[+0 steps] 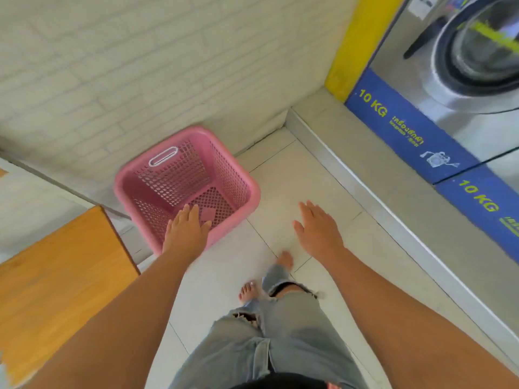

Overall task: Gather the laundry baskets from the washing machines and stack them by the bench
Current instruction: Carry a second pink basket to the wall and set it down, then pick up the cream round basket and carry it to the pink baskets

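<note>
One pink laundry basket [186, 186] sits on the pale tiled floor [295, 175], tucked into the far corner where the white brick wall [126, 66] comes down. It stands upright on its base, mouth open to the camera, empty inside, the mesh bottom showing. It sits turned on the floor, so one corner points near and to the right; the side with the white-rimmed handle slot faces the wall. Its outline is close to square, and a long axis cannot be told from here.

The left hand [185, 230] is out over the near rim of the basket, palm down, fingers spread flat and gripping nothing; whether it touches the rim cannot be told. The right hand [317, 228] hangs over bare tile to the right of the basket, well apart from it, palm down too, fingers loosely apart and empty.

Just left of the basket, near side, is the end of a wooden bench [56, 276], its corner close beside the basket's left wall. Along the right runs a raised grey step [379, 197] carrying a steel washing machine [463, 80] with a round door and a blue "10 KG" strip, a yellow panel at its far edge. Below, the person's torn jeans and bare feet stand on the tile between bench and step.
</note>
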Demonstrator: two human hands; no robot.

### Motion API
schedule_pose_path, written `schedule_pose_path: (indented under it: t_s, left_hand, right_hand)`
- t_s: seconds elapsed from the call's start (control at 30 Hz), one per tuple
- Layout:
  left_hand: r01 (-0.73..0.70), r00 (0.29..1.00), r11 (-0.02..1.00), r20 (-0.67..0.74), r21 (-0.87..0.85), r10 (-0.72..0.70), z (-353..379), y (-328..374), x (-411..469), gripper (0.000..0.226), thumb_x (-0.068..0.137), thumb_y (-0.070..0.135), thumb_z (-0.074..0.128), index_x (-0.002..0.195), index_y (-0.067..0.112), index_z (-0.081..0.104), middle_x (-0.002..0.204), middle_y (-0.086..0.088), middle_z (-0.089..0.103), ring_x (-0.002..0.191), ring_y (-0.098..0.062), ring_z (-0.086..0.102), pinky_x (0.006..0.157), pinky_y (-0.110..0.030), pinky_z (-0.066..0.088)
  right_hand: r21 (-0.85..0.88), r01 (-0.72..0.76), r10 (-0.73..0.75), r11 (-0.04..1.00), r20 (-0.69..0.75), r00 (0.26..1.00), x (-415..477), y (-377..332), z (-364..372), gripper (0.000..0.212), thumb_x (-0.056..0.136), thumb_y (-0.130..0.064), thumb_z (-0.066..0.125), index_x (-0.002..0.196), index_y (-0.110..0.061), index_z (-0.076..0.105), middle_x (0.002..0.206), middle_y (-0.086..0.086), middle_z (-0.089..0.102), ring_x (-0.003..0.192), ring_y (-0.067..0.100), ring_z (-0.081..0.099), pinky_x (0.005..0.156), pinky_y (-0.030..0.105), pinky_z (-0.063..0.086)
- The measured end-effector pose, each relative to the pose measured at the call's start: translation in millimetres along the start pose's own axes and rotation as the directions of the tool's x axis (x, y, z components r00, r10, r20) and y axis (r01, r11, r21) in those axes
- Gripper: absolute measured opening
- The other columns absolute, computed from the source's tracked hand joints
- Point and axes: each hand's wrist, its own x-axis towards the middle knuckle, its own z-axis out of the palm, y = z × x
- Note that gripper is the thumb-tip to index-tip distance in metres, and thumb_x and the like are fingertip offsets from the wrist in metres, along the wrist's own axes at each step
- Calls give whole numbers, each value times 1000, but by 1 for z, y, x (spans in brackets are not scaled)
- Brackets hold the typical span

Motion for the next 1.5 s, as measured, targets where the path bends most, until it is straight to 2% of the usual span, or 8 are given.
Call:
schedule_pose_path:
  t_s: [0.2,0.37,0.63,0.8,1.03,1.13,1.27,1.5]
  left_hand:
    - [-284,959,945,70,163,276,9,77,-7,60,104,36,35,154,4,25,159,-19,26,147,-33,28,120,-45,24]
    - [-448,893,876,148,180,426,28,159,-15,53,101,30,41,144,0,38,145,-21,46,132,-37,46,111,-47,37]
    - [-663,748,702,207,259,631,96,317,-80,56,103,35,39,149,4,36,150,-18,43,138,-34,41,114,-41,31]
    - [-750,659,631,309,198,686,157,413,-151,57,104,37,37,152,7,33,154,-16,37,140,-34,37,117,-43,28]
    - [-839,542,501,405,211,736,237,533,-238,55,103,38,37,152,11,34,155,-12,36,142,-32,35,118,-41,27]
    - [-866,499,448,457,223,736,264,579,-269,56,103,40,36,153,14,32,157,-9,33,142,-31,33,117,-42,29]
    - [-910,414,346,496,226,764,302,644,-300,54,102,40,39,150,14,37,153,-10,39,139,-32,38,115,-42,32]
    - [-945,324,249,509,212,798,372,765,-339,47,100,32,47,141,9,49,144,-15,48,130,-36,47,108,-40,37]
  right_hand:
    - [161,-191,203,968,-62,977,-64,64,7,57,104,-38,28,154,-15,18,162,9,15,149,25,18,119,41,20]
    - [287,-350,392,892,-101,914,-117,127,17,56,103,-38,30,153,-14,21,162,9,17,148,25,21,119,40,20]
    - [427,-540,633,725,-104,767,-232,256,53,54,103,-39,33,151,-16,27,161,7,20,145,25,27,117,38,26]
    - [499,-619,740,606,-69,669,-313,341,82,53,102,-38,36,149,-15,31,160,8,25,143,26,31,115,39,29]
    - [596,-681,853,426,-14,522,-415,443,118,51,102,-36,37,148,-14,33,159,6,26,140,28,36,110,41,33]
    - [662,-677,895,323,18,445,-449,479,131,51,102,-36,37,147,-14,34,159,6,26,140,29,35,109,43,33]
    - [728,-655,934,200,62,353,-483,527,144,53,102,-39,37,149,-15,32,160,4,24,141,28,33,111,43,32]
    - [774,-629,970,75,91,228,-527,633,156,52,101,-37,39,148,-15,33,157,4,31,140,27,35,112,43,33]
